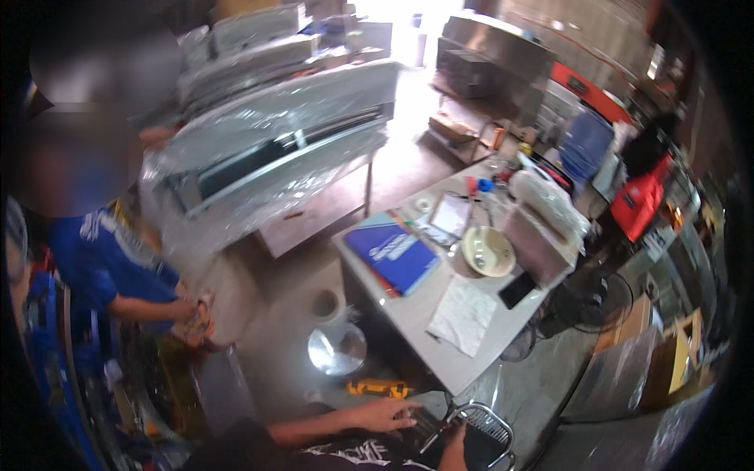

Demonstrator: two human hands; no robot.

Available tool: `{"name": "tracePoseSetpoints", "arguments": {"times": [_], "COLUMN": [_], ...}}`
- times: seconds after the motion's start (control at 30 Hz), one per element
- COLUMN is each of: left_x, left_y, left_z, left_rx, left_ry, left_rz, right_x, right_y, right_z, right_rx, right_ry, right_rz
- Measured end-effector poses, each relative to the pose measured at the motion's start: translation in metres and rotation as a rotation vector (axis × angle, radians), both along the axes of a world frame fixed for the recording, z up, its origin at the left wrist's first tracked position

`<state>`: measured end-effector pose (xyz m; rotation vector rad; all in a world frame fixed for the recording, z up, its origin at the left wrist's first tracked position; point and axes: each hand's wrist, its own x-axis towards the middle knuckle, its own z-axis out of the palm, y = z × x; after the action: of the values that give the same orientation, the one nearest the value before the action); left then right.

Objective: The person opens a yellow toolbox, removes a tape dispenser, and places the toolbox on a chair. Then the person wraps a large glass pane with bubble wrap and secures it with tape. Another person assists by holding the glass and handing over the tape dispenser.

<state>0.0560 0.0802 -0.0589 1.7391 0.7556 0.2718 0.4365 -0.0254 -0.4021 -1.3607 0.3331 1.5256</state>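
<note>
My left hand reaches in from the lower edge, palm down, with its fingers loosely stretched out. Just right of its fingertips is a small dark object, too blurred to name; whether the hand touches it I cannot tell. My right hand is beside that object, with most of its fingers hidden. Both hands are low in front of a chair with a bent chrome frame and a dark seat. A yellow tool-like object lies on the floor beyond my left hand.
Ahead, a table bears a blue folder, a cream bowl, a white cloth and a dark phone. A co-worker in a blue shirt stands left, near a plastic-wrapped metal unit. A fan is at right.
</note>
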Motion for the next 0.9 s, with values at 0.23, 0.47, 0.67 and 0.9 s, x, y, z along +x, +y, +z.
{"name": "tracePoseSetpoints", "arguments": {"times": [0.23, 0.47, 0.67, 0.9], "left_x": [-0.182, -0.318, -0.363, -0.418], "left_y": [-0.051, -0.095, -0.086, -0.056], "left_z": [-0.006, 0.014, 0.015, 0.019], "left_rx": [-0.064, -0.141, -0.113, -0.057], "left_ry": [-0.105, -0.128, -0.167, -0.190], "left_rz": [0.506, 1.002, 1.241, 1.297], "right_x": [-0.164, -0.346, -0.456, -0.579], "right_y": [-0.008, 0.115, 0.168, 0.226], "right_z": [0.035, 0.124, 0.269, 0.416], "right_rx": [0.076, 0.330, 0.614, 0.775], "right_ry": [-0.447, -0.726, -0.676, -0.545], "right_rz": [0.951, 1.796, 2.117, 2.232]}}
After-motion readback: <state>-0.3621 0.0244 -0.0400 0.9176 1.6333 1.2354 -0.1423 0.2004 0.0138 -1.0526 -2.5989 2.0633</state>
